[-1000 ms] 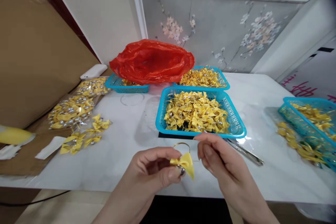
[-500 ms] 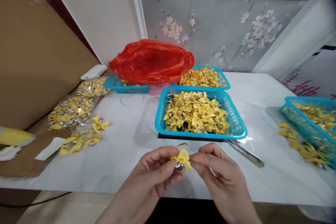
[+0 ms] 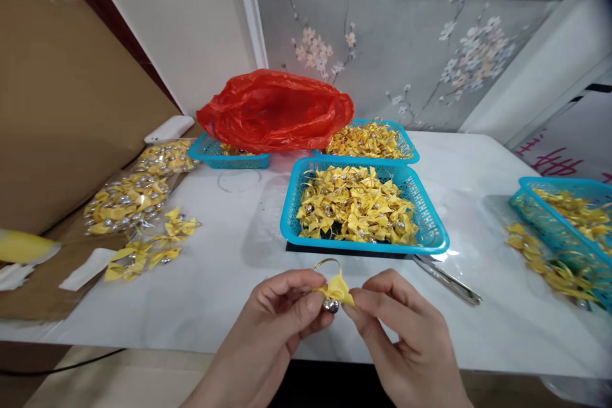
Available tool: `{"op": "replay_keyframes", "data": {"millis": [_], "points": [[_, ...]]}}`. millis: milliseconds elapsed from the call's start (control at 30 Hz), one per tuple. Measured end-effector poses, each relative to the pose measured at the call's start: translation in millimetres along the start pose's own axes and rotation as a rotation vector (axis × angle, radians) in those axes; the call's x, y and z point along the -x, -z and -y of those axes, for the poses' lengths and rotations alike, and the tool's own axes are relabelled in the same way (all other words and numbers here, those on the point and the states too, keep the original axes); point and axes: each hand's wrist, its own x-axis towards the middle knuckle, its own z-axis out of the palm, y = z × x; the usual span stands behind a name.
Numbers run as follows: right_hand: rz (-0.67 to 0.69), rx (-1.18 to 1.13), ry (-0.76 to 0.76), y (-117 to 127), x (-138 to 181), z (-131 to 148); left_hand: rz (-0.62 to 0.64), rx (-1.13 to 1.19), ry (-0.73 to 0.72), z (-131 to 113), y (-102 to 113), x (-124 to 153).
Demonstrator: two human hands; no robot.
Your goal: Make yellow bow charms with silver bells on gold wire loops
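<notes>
Between my two hands, above the table's front edge, is a yellow ribbon bow (image 3: 338, 289) with a silver bell (image 3: 331, 305) under its knot and a gold loop (image 3: 329, 261) standing up behind it. My left hand (image 3: 282, 319) is closed, pinching the bow's left side between thumb and fingers. My right hand (image 3: 406, 325) pinches the bow's right tail with thumb and forefinger. Just beyond my hands stands a blue basket (image 3: 368, 245) heaped with yellow bows like this one. Metal tweezers (image 3: 449, 280) lie to the right of it.
A red plastic bag (image 3: 277, 111) covers part of a blue basket (image 3: 229, 159) at the back. Another basket of bows (image 3: 373, 140) stands behind the middle one. Bagged bows (image 3: 129, 197) and several loose bows (image 3: 148, 252) lie left; one more blue basket (image 3: 540, 210) stands right.
My right fingers have closed on the bow's right tail, which now points out sideways instead of hanging down. The gold loop stands a little more upright and farther left.
</notes>
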Motion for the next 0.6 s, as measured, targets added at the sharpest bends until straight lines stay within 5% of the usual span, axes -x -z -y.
{"op": "replay_keyframes", "data": {"millis": [600], "points": [[-0.048, -0.016, -0.043, -5.5, 6.4, 3.4, 0.054, -0.246, -0.072, 0.1, -1.7, 3.5]]}}
